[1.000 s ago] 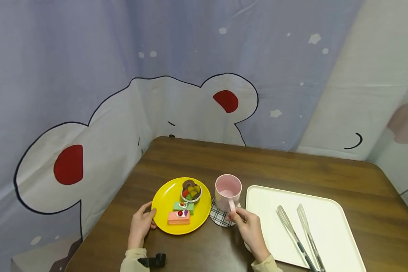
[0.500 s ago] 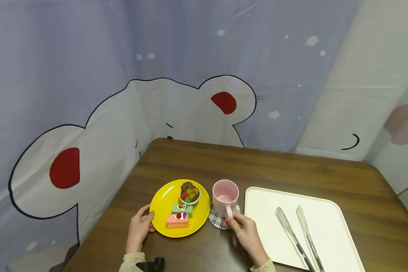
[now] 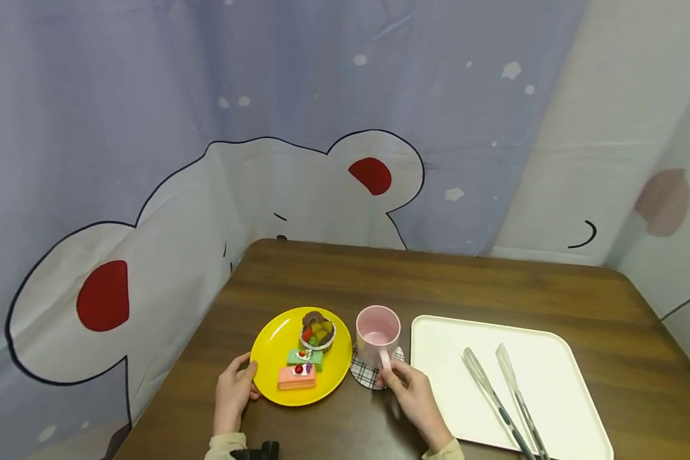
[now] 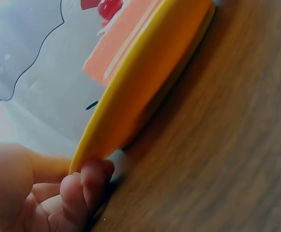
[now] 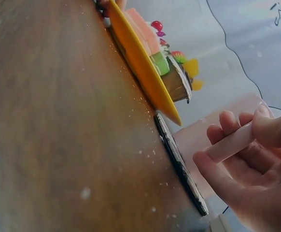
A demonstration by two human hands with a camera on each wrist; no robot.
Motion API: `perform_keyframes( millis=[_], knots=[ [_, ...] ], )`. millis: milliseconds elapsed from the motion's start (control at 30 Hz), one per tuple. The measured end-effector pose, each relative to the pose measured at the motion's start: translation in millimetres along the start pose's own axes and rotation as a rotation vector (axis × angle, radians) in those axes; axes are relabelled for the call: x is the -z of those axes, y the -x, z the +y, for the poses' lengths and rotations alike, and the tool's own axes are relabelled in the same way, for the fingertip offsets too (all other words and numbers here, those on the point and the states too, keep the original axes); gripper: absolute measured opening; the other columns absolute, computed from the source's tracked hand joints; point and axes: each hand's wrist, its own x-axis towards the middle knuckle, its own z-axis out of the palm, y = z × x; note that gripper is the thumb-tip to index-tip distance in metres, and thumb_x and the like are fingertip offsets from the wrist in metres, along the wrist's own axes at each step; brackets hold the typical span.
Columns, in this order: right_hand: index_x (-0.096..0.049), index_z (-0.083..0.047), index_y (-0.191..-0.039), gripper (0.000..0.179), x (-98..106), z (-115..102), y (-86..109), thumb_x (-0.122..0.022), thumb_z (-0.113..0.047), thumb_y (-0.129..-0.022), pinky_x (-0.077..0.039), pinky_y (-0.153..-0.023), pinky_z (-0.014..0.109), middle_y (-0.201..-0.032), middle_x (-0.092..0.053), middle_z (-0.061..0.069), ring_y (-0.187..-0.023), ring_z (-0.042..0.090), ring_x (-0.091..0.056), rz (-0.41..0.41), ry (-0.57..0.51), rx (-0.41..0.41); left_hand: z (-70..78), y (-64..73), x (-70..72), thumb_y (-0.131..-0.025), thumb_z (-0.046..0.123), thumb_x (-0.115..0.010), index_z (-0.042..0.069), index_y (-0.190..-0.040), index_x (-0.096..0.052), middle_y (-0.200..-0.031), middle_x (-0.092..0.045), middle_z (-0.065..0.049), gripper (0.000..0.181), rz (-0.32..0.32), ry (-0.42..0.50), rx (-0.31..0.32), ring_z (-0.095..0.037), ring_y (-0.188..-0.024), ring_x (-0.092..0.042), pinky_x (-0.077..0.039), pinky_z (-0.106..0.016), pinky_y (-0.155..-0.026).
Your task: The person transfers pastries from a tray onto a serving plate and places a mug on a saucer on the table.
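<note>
The left hand (image 3: 233, 387) pinches the near-left rim of a yellow plate (image 3: 273, 345), thumb over the edge and fingertips beneath, as the left wrist view shows. Pink cake slice (image 3: 297, 377), green cake slice (image 3: 306, 359) and fruit-topped cup dessert (image 3: 317, 332) sit on the plate. In the head view, the right hand (image 3: 415, 397) holds the handle of a pink mug (image 3: 374, 348) between thumb and curled fingers. Upright, the mug stands on a round checked coaster (image 3: 361, 375), touching it in the right wrist view (image 5: 179, 162). Its interior looks pink, without visible contents.
Right of the mug lies a cream tray (image 3: 552, 358) bearing a whisk-like utensil (image 3: 497, 402) and a second long-handled utensil (image 3: 520, 399). All stand on a brown wooden table (image 3: 454, 275). Behind it hangs a printed curtain (image 3: 299, 185).
The mug, still held by its handle, has come down slightly toward the near side over the coaster. The left hand keeps its hold on the plate rim. The head view has shifted a little.
</note>
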Motion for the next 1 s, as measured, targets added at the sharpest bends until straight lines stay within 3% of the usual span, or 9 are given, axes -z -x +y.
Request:
perform_keyframes(
  millis=[133,333,567,867,1000],
  knots=[
    [-0.068,-0.001,-0.086,0.013,-2,1,-1.9,-0.063,-0.011,-0.091,-0.050,-0.072,0.018,-0.076,-0.071,0.012,-0.071,0.000,-0.061,-0.022,-0.007,-0.009,-0.7,-0.4,2.0,-0.099,0.016,-0.048,-0.006,-0.138,-0.046,-0.090,-0.069,-0.015,0.044,0.035,0.004,-0.010,-0.010,-0.045,-0.050,-0.049,-0.023,-0.048],
    [-0.067,0.003,-0.089,0.016,-7,4,-4.3,-0.061,-0.012,-0.092,-0.051,-0.072,0.018,-0.079,-0.069,0.017,-0.071,0.000,-0.060,-0.047,-0.038,0.001,-3.0,-3.2,6.5,-0.099,0.016,-0.047,-0.005,-0.136,-0.048,-0.092,-0.069,-0.019,0.043,0.086,-0.005,-0.023,-0.011,-0.043,-0.050,-0.048,-0.023,-0.046],
    [-0.065,0.002,-0.085,0.017,-9,2,-1.3,-0.061,-0.012,-0.093,-0.047,-0.067,0.018,-0.072,-0.066,0.016,-0.067,0.001,-0.057,-0.058,-0.028,0.009,-7.6,-5.3,11.2,-0.101,0.019,-0.044,-0.004,-0.136,-0.047,-0.105,-0.066,-0.029,0.043,0.133,-0.015,0.000,-0.013,-0.042,-0.053,-0.049,-0.026,-0.046],
    [-0.067,0.000,-0.091,0.018,-8,-6,-0.1,-0.060,-0.016,-0.094,-0.051,-0.073,0.019,-0.083,-0.071,0.015,-0.075,0.002,-0.063,-0.073,-0.008,0.008,-4.4,-8.5,15.0,-0.101,0.018,-0.043,-0.010,-0.134,-0.046,-0.069,-0.062,-0.003,0.043,0.120,0.011,-0.006,-0.010,-0.044,-0.054,-0.050,-0.024,-0.046],
    [-0.067,-0.004,-0.102,0.018,-2,-11,5.0,-0.061,-0.019,-0.094,-0.054,-0.077,0.020,-0.097,-0.073,0.011,-0.092,0.013,-0.069,-0.073,0.105,0.028,-5.7,-8.9,18.3,-0.100,0.017,-0.043,-0.014,-0.132,-0.044,-0.065,-0.060,0.000,0.045,0.079,0.039,0.019,-0.010,-0.045,-0.055,-0.050,-0.024,-0.047]
  ],
)
